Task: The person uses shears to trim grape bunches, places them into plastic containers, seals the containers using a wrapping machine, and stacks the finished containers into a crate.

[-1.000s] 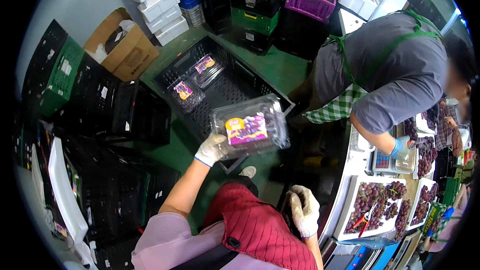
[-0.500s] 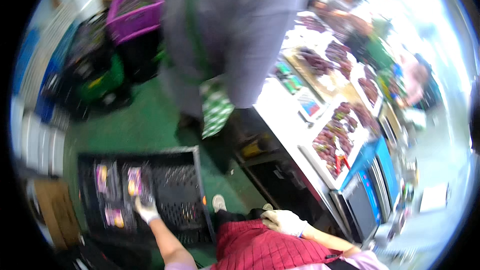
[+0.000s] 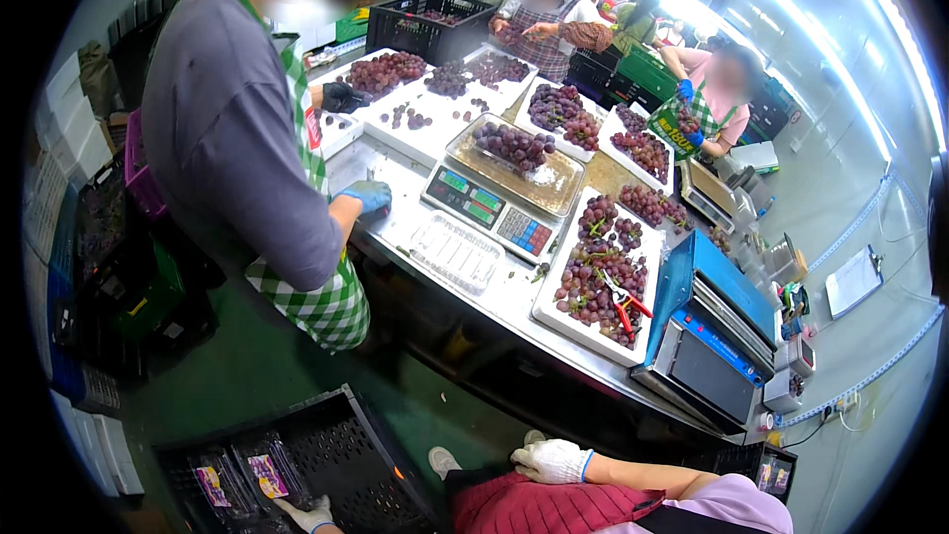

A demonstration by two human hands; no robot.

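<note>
My left hand, in a white glove, reaches into a black crate at the lower left. Its fingers are at the near end of a clear plastic box with a purple and yellow label, and seem to grip its edge. Another labelled clear box lies beside it on the left. The lower part of this hand is cut off by the frame edge. My right hand, also white-gloved, lies over the dark red apron on my lap, holding nothing.
A co-worker in a green checked apron stands at the left by a metal table. On it are a scale bearing grapes, an empty clear tray, white trays of grapes, red-handled shears and a blue machine. Other workers stand beyond.
The view has tilted up, so more of the table shows and the crate sits lower. My left hand stays at the labelled box. The co-worker appears farther left.
</note>
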